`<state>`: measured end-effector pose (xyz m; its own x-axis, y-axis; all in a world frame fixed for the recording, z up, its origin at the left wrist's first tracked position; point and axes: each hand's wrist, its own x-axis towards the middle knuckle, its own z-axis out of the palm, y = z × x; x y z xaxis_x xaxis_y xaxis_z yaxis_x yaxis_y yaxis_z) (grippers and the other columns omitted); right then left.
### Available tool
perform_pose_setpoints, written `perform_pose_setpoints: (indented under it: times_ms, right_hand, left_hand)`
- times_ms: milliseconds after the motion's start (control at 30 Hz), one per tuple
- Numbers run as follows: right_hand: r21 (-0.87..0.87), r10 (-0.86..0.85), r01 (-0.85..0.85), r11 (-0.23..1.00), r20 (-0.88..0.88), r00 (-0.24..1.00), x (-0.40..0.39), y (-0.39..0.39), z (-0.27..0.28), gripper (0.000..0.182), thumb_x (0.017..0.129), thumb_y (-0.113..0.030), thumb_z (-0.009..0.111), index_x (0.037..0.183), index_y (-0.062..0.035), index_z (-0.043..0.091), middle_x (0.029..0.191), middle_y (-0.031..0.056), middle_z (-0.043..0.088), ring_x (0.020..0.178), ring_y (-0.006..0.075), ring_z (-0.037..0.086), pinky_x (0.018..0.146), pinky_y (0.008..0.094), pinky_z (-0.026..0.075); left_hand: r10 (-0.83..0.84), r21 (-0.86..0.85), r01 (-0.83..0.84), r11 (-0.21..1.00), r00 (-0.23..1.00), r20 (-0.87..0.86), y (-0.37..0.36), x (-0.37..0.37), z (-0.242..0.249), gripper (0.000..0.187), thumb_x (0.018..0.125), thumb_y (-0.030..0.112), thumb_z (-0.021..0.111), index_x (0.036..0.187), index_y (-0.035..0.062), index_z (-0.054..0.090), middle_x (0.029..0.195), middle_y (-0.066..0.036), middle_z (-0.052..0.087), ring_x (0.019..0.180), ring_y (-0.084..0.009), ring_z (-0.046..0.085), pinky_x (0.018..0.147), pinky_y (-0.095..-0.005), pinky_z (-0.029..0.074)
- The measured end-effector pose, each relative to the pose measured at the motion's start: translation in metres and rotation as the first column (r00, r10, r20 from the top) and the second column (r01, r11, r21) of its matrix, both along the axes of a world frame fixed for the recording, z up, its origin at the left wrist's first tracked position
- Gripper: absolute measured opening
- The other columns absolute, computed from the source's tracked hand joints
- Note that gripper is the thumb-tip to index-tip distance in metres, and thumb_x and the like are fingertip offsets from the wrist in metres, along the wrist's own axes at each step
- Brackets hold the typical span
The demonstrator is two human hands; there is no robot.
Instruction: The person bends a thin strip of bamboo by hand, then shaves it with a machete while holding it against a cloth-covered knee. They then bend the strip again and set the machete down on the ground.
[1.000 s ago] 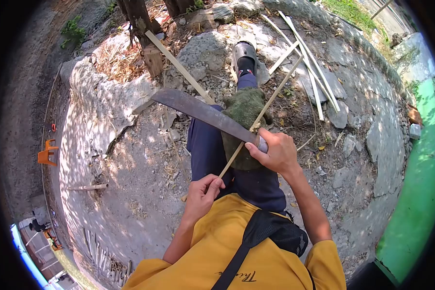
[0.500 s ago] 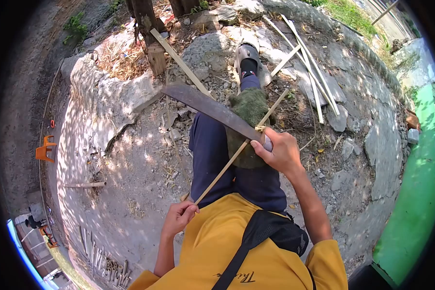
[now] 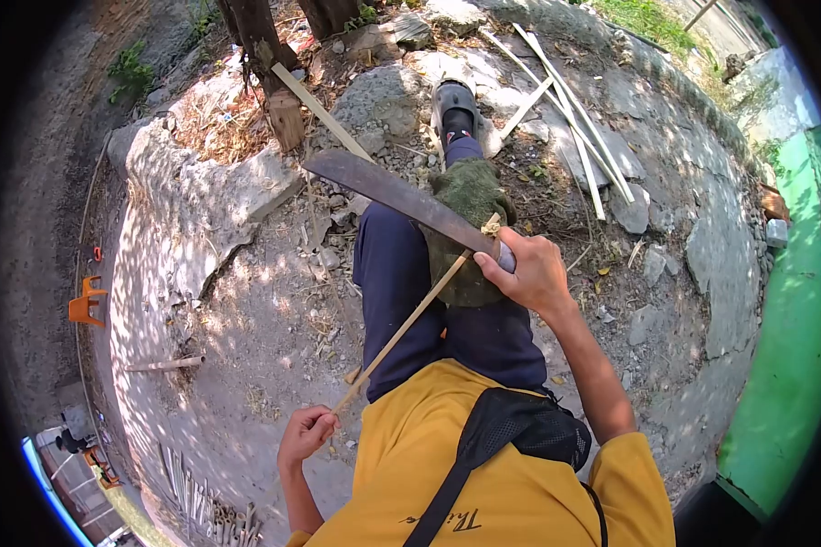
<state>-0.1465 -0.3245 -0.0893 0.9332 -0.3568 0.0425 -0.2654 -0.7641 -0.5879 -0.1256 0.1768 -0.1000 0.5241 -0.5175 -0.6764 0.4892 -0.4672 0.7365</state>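
My right hand [image 3: 531, 272] is closed around the handle of a machete [image 3: 383, 193], whose broad dark blade points to the upper left across my lap. Below the blade runs a thin bamboo strip [image 3: 401, 331], its far end near the blade's base with small pale shavings [image 3: 491, 228] beside it. My left hand [image 3: 306, 433] pinches the strip's near end, left of my waist. Over my leg lies a green fuzzy cloth [image 3: 470, 196], under the blade and the strip's far end.
Pale bamboo strips [image 3: 570, 128] lie on broken concrete ahead. Another bamboo slat [image 3: 324, 114] slants beside a tree trunk [image 3: 285, 118]. At left are an orange chair [image 3: 87, 303] and a short pole [image 3: 166, 364]; bamboo pieces [image 3: 233, 527] are piled lower left. A green wall [image 3: 766, 365] stands right.
My left hand has moved down and left, drawing the bamboo strip back under the blade, so less of it sticks out beyond. The machete stays nearly in place.
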Motion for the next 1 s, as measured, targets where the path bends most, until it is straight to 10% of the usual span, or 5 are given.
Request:
perform_pose_setpoints:
  times_ms: [400,500,633,1000]
  right_hand:
    - [0.09,-0.039,0.03,0.996,0.101,0.994,-0.02,-0.024,-0.01,0.044,0.093,-0.05,0.073,0.088,-0.0077,0.064,0.06,0.0166,0.061,0.06,0.0397,0.068,0.058,0.0482,0.053]
    - [0.325,-0.075,0.019,0.946,0.159,0.984,-0.031,-0.03,-0.008,0.048,0.095,-0.049,0.071,0.087,-0.002,0.064,0.058,0.0109,0.056,0.051,0.0272,0.058,0.054,0.0399,0.045]
    - [0.533,-0.213,0.099,0.84,0.158,0.964,-0.053,-0.037,-0.006,0.055,0.096,-0.054,0.067,0.093,0.0004,0.067,0.059,0.0031,0.054,0.056,0.0106,0.052,0.053,0.0309,0.04]
    - [0.813,-0.546,0.228,0.537,0.128,0.828,-0.114,-0.041,0.001,0.027,0.103,-0.029,0.066,0.096,-0.0044,0.056,0.066,-0.0031,0.05,0.051,0.0049,0.044,0.046,0.0223,0.036]
  left_hand:
    - [-0.05,0.171,0.04,0.984,0.997,0.053,0.046,0.026,0.052,0.028,0.107,0.022,0.063,0.09,0.0007,0.071,0.058,0.005,0.048,0.051,-0.0042,0.04,0.048,-0.0247,0.029]
    - [-0.002,0.196,-0.023,0.98,0.992,0.128,0.024,0.038,0.057,0.03,0.108,0.023,0.062,0.09,0.0011,0.07,0.057,0.004,0.049,0.047,-0.0036,0.04,0.043,-0.0239,0.029]
    - [0.06,0.141,-0.091,0.986,0.975,0.213,-0.031,0.054,0.048,0.03,0.109,0.023,0.06,0.09,0.0017,0.07,0.057,0.004,0.049,0.046,-0.0034,0.04,0.043,-0.0239,0.03]
    - [-0.114,0.104,0.062,0.993,0.761,0.639,-0.229,0.05,0.058,0.024,0.107,0.014,0.061,0.09,-0.0006,0.07,0.056,0.001,0.051,0.049,-0.0045,0.045,0.047,-0.0272,0.032]
